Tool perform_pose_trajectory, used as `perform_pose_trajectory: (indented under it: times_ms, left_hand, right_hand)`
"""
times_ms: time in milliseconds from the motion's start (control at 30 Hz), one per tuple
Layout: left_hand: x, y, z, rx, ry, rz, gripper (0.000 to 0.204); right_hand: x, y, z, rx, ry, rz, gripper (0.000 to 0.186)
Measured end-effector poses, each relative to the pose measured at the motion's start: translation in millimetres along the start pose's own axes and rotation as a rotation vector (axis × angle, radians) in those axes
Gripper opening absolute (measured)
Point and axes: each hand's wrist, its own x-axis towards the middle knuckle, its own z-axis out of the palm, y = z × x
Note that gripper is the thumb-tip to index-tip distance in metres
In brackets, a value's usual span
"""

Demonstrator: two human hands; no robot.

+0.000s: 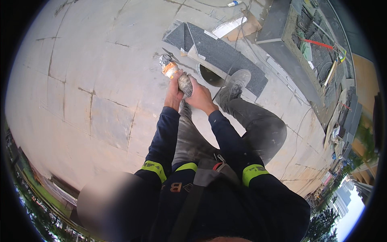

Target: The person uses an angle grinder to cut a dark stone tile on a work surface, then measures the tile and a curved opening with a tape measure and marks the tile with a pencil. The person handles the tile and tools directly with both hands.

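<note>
Both my hands are closed together in front of my legs. My left hand [174,93] grips an orange-and-white wrapped package [170,70] with a crumpled silvery end. My right hand [200,95] is closed against a dusty grey rounded bundle [185,85] directly beside the package. Whether the bundle and package are one piece, I cannot tell. A dark, thin pointed tool [171,55] shows just beyond the package. To the right of my hands stands a round bucket [211,76] with a dark inside.
Dark grey stone slabs [217,51] lie beyond the bucket, and a pale round lid [242,76] is by my right foot. A cable [244,34] runs across the slabs. At the right rises a stone-edged planter [278,52] holding mesh and tools. Large paving tiles [109,80] spread leftward.
</note>
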Motion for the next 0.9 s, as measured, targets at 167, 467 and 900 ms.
perform_pose_trajectory:
  times_ms: [167,467,900]
  left_hand:
    - [-7.9,16.2,21.1,0.016,-0.024,0.018,0.049]
    - [7.5,-17.3,96.2,0.265,0.057,-0.030,0.051]
    - [-59.7,-202.6,260.8,1.102,-0.242,-0.174,0.078]
  right_hand:
    - [12.1,4.8,-3.8,0.127,-0.039,0.057,0.096]
    - [-3.7,35.8,-55.2,0.313,0.096,0.113,0.099]
    - [-177.4,178.2,-259.8,0.912,0.526,0.187,0.082]
